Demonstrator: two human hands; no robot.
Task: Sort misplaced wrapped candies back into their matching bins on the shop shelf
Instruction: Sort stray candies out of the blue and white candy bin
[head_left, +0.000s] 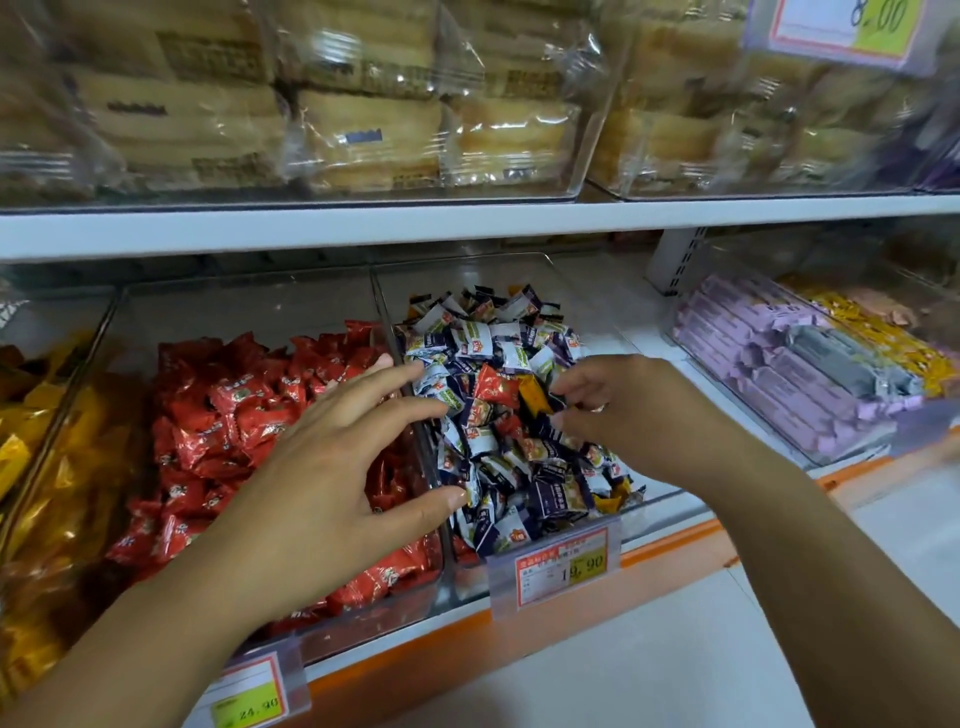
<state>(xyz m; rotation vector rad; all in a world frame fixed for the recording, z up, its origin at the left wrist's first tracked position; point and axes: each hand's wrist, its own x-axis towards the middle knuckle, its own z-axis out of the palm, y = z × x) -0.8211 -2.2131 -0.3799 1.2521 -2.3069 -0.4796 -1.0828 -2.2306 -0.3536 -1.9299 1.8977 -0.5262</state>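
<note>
Your left hand (332, 467) spreads straight fingers over the wall between red bin (249, 312) and blue bin (571, 291). Your right hand (623, 410), loosely curled and holding nothing, hovers beside a red candy (496, 387) among the blue candies (498, 467).

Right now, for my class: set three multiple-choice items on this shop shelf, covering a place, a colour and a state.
1. The stray red-wrapped candy lies: A among blue-and-white wrapped candies; B on the upper shelf; C on the floor.
2. The long wrapped bars at right are: A green; B lilac; C black.
3. The left hand is: A fisted; B gripping a tag; C spread, holding nothing.
Answers: A, it sits in their clear plastic bin; B, pale purple wrappers; C, fingers straight and apart.
</note>
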